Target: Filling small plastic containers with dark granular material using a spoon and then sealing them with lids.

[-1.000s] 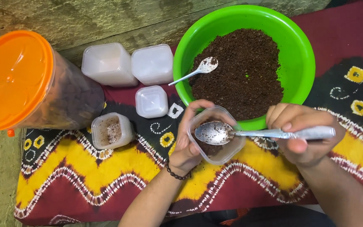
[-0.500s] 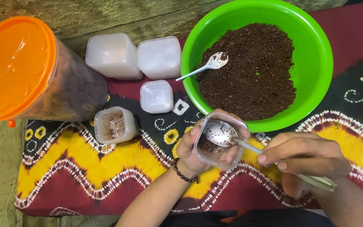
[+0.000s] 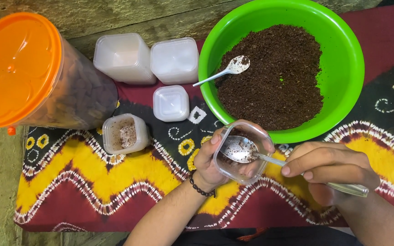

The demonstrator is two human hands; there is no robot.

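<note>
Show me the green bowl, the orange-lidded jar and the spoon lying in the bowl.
green bowl [image 3: 347,59]: head view, bare inner wall at the right.
orange-lidded jar [image 3: 17,68]: head view, middle of lid.
spoon lying in the bowl [image 3: 238,64]: head view, its scoop.

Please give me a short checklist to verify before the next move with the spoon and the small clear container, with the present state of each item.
1. Left hand grips the clear container: ok.
2. Right hand holds the metal spoon by its handle: ok.
3. Spoon bowl sits inside the container's opening: ok.
4. Spoon bowl is emptied: cannot tell, dark crumbs cling to it.
5. Green bowl of dark grounds is close behind the container: ok.
6. How full the container is: cannot tell.
</note>
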